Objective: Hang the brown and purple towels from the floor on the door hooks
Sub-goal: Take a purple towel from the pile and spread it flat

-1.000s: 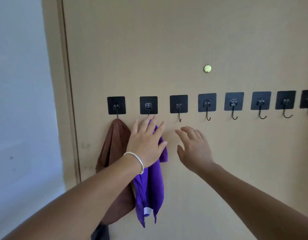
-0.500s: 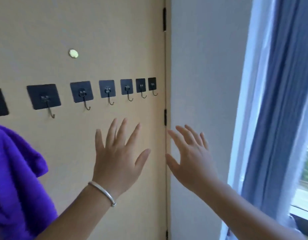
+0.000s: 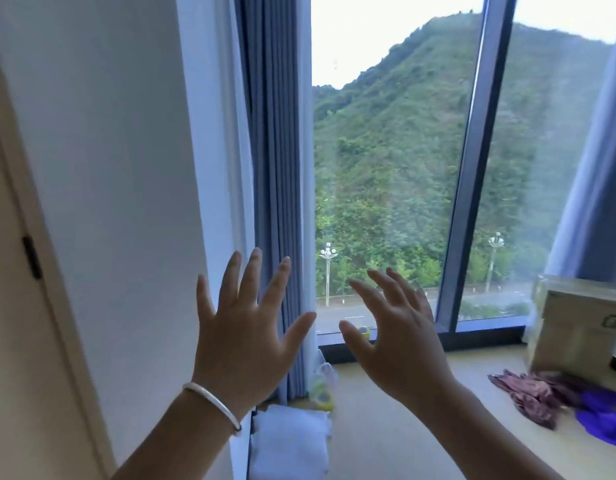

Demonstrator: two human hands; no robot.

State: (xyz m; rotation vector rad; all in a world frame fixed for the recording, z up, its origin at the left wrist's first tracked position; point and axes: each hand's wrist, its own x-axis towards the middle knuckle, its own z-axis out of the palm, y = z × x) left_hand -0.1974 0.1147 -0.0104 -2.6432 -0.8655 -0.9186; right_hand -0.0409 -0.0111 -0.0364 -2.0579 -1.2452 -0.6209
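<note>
- Brown and purple cloth lies on the pale floor (image 3: 386, 427), low and far to the right of the right hand's fingers (image 3: 386, 285): a crumpled brown towel (image 3: 531, 393) with a purple towel (image 3: 604, 415) touching its right side and spreading toward the edge of the view.
- Both towels sit just in front of a tan cardboard box (image 3: 576, 327) that stands on the floor beyond them.
- The left hand (image 3: 244, 337) is raised with its back to the camera, all 5 fingers straight and spread wide, holding nothing.
- A silver bangle (image 3: 213, 403) circles the left wrist.
- The right hand (image 3: 400, 344) is raised just beside the left one, apart from it, fingers spread and slightly bent at the tips, also holding nothing.
- Behind the left fingers (image 3: 251, 275) hangs a grey-blue curtain (image 3: 275, 150), gathered in folds; to their left is a white wall (image 3: 109, 150).
- Further left, at the edge of the view, is the tan door frame (image 3: 29, 306) with a dark hinge (image 3: 33, 258).
- Beyond the right fingers is a tall window (image 3: 386, 150) with a dark upright bar (image 3: 472, 168), and outside it a green hillside, a road and 2 street lamps.
- Below the left hand a white folded cloth (image 3: 289, 441) rests on the floor, and a small yellow-green thing, too blurred to make out, lies at the foot of the curtain.
</note>
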